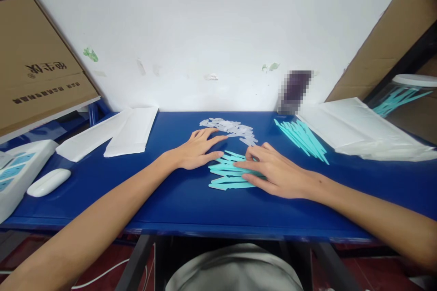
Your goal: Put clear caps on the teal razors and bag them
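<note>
Several flat turquoise sticks, shaped like eyebrow razors (pixel 228 179), lie spread side by side at the middle of the blue table. My right hand (pixel 273 170) rests over their right ends, its index finger and thumb apart on top of them and its other fingers bent. My left hand (pixel 196 150) is open, fingers spread, with the thumb tip at the upper left ends of the sticks. Beyond it lies a loose heap of small translucent white pieces (pixel 228 127), close to the left fingertips. Neither hand is closed around anything.
A second turquoise bunch (pixel 303 138) lies to the right, beside white plastic packets (pixel 341 122). At left are two white padded sleeves (pixel 131 132), a white mouse-like object (pixel 49 183) and a white device (pixel 20 168). A clear jar (pixel 399 95) holds turquoise sticks. Cardboard (pixel 44 54) stands at left.
</note>
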